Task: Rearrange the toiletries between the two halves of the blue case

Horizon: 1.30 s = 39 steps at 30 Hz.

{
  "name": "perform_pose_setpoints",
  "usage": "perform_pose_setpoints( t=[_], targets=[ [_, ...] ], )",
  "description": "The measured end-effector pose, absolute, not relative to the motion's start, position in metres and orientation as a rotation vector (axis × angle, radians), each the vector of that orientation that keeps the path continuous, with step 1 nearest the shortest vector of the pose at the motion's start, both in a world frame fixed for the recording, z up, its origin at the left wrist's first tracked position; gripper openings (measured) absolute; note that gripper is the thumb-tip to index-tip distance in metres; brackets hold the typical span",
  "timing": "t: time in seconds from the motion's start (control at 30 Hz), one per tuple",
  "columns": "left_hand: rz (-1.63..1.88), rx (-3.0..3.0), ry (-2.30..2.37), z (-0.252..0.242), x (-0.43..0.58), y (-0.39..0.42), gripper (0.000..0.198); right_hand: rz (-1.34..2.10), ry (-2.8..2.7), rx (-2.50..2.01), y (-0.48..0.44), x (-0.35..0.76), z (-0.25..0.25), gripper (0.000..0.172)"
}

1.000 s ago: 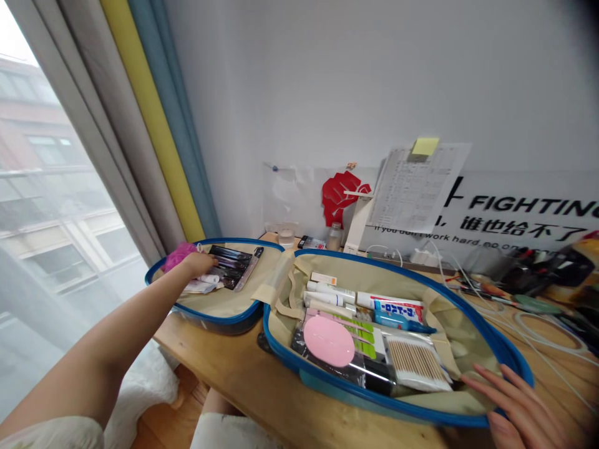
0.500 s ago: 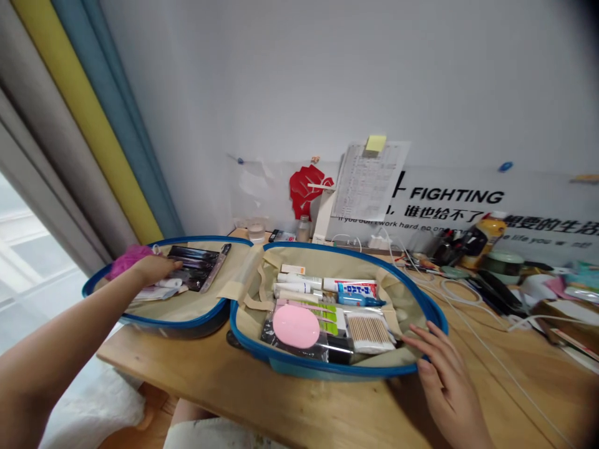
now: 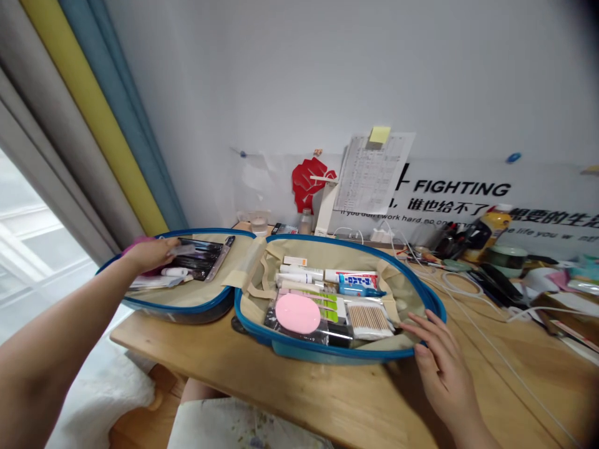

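Note:
A blue-rimmed case (image 3: pixel 256 355) lies open on the desk, its two halves side by side. My left hand (image 3: pixel 152 252) reaches into the left half, fingers closed at a pale, see-through piece I cannot name. Next to it are a clear pouch of dark, slim items (image 3: pixel 206 257), a white tube (image 3: pixel 175 272) and purple mesh, mostly covered by my hand. My right hand (image 3: pixel 440 358) rests with fingers spread on the right half's rim. Inside that half sit a pink oval (image 3: pixel 297 313), cotton swabs (image 3: pixel 369 320), a toothpaste box (image 3: pixel 358 278) and a blue tube (image 3: pixel 360 291).
White cables (image 3: pixel 468 312) trail over the desk (image 3: pixel 355 399) on the right. Behind them stand a yellow-labelled bottle (image 3: pixel 489 231) and a green-lidded jar (image 3: pixel 505 259). A glass (image 3: pixel 258 222) is at the back, and a curtain (image 3: pixel 93 118) hangs at left.
My left hand has lifted slightly and a pale, see-through piece now shows at its fingertips. My right hand keeps its place on the rim. The view has shifted a little.

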<state>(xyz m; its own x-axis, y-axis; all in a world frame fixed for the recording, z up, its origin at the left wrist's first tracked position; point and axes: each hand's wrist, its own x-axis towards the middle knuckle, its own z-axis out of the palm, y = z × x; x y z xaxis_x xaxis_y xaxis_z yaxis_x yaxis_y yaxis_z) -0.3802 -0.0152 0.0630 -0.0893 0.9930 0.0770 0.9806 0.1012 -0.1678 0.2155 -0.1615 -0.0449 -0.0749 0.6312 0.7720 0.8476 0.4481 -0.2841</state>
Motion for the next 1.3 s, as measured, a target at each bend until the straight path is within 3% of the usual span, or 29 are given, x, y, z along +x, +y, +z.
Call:
perform_pose_setpoints(
  t=[0.17,0.3,0.4,0.53,0.93,1.3],
  targets=[
    [-0.275,-1.962,-2.121,0.093,-0.329,-0.005,0.052,-0.247,-1.772,-1.286,-0.161,0.216,-0.047,0.036],
    [-0.365,-2.376,-1.830,0.102,-0.244,0.001,0.049,-0.241,-1.770,-1.263,-0.160,0.216,-0.047,0.034],
    [-0.165,-2.772,-1.524,0.094,-0.183,-0.001,0.044,-0.232,-1.769,-1.268,-0.160,0.216,-0.047,0.035],
    [0.054,-2.832,-1.438,0.073,-0.138,0.008,0.036,-0.226,-1.767,-1.241,-0.160,0.214,-0.047,0.032],
    [0.443,-2.907,-1.459,0.039,-0.123,0.044,0.032,-0.285,-1.771,-1.249,-0.161,0.215,-0.047,0.034],
    [0.176,-3.011,-1.539,0.046,-0.139,0.052,0.038,-0.368,-1.809,-1.234,-0.159,0.217,-0.045,0.033]
  ],
)
